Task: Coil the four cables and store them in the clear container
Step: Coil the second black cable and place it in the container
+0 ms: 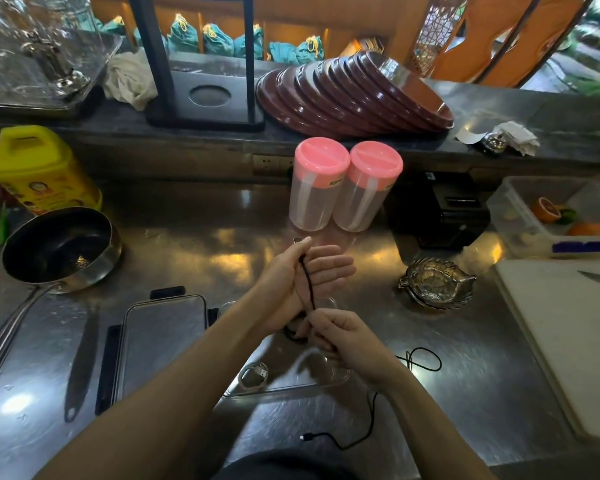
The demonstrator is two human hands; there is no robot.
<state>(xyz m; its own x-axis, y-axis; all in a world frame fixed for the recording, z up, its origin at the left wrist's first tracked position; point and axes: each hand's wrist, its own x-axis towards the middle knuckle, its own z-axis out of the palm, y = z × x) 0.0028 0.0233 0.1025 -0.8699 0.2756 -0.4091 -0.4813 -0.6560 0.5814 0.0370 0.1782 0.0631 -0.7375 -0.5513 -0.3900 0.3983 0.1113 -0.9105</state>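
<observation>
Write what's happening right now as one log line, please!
step: coil black cable | left hand: holds its end | right hand: pinches it | clear container: white cable coiled inside

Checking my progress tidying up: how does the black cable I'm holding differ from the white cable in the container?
The white cable is wound into a small coil; the black cable is stretched out, mostly uncoiled. The white cable lies untouched in the clear container; the black cable is pinched between the left hand and right hand, its tail seemingly trailing over the counter. Both are thin cables.
</observation>
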